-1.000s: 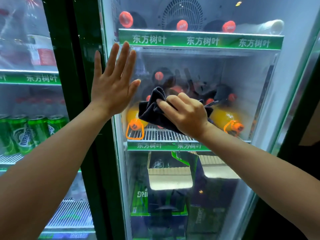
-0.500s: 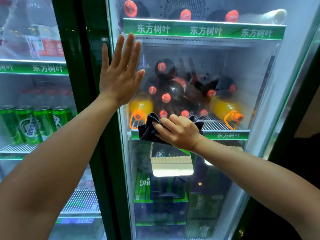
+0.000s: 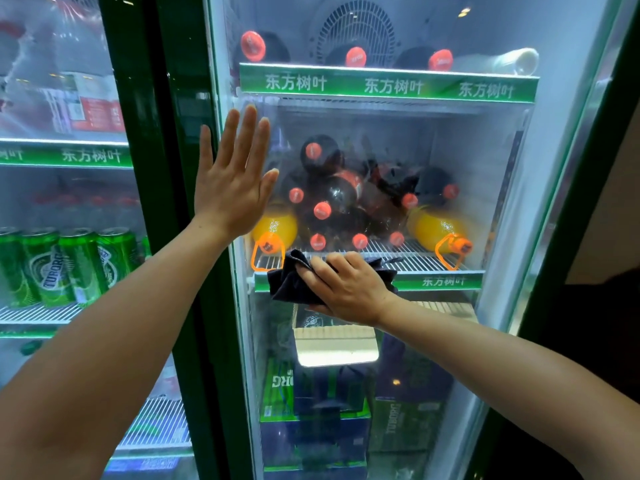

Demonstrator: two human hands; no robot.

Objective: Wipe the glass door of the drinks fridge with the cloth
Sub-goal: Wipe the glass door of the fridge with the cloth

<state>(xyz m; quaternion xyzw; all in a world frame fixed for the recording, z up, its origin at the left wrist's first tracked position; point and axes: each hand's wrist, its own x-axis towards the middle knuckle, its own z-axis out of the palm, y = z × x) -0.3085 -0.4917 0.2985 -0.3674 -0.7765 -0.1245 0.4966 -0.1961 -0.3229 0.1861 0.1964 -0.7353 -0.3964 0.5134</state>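
The glass door (image 3: 450, 150) of the drinks fridge fills the middle of the view, hazy with smears. My right hand (image 3: 346, 287) presses a dark bunched cloth (image 3: 289, 280) flat against the glass at the height of the lower green shelf strip. My left hand (image 3: 233, 178) rests flat with fingers spread on the door's left edge, higher up, over the green frame and glass. Behind the glass lie dark bottles with red caps and two orange bottles.
A dark green frame post (image 3: 162, 202) separates this door from a second glass door (image 3: 62, 202) on the left, with green cans behind it. Cardboard cartons (image 3: 332, 341) sit on the fridge's lower level. A dark edge runs down the right side.
My right hand with the cloth has slid down the glass from the bottle level to the shelf strip. My left hand has stayed flat on the door edge.
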